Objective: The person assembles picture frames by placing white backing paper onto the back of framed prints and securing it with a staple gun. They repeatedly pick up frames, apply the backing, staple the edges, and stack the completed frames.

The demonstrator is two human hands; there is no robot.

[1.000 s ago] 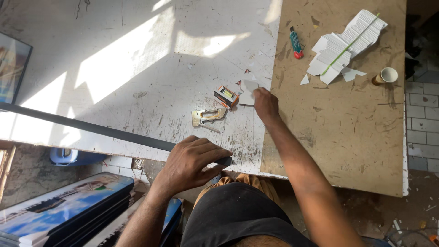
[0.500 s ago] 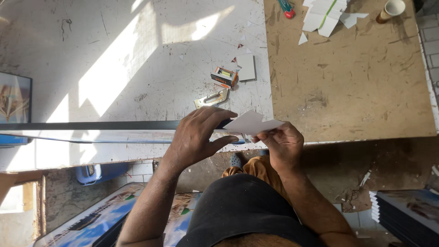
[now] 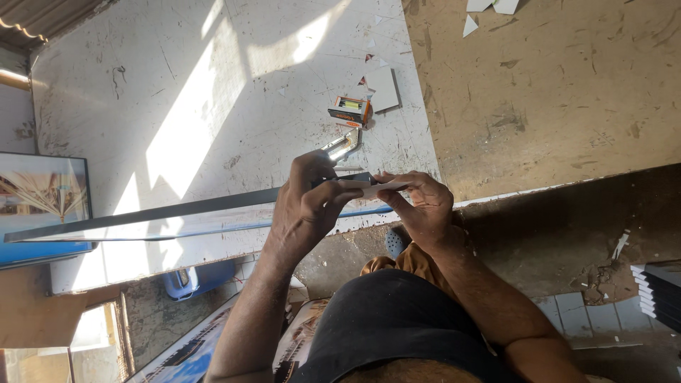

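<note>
My left hand (image 3: pixel 306 206) and my right hand (image 3: pixel 420 206) meet over the front edge of a scratched white worktable (image 3: pixel 213 99). Between their fingertips they pinch a small flat pale piece, like card (image 3: pixel 379 188), seen nearly edge-on. A long dark frame strip with a glass edge (image 3: pixel 163 216) lies across the table's front and runs under my left hand. Just beyond the hands lie a shiny metal tool (image 3: pixel 340 147) and a small orange and black box (image 3: pixel 349 110).
A pale square card (image 3: pixel 384 89) lies by the box. A brown board (image 3: pixel 560 92) covers the table's right half, with white scraps (image 3: pixel 469 25) at its far edge. Framed pictures (image 3: pixel 39 195) stand at left, stacked dark frames (image 3: pixel 660 294) at right, a blue container (image 3: pixel 195 278) below.
My right hand came back from the middle of the table carrying the pale piece. Both hands now hold it, turned from flat to nearly edge-on. The view has shifted closer.
</note>
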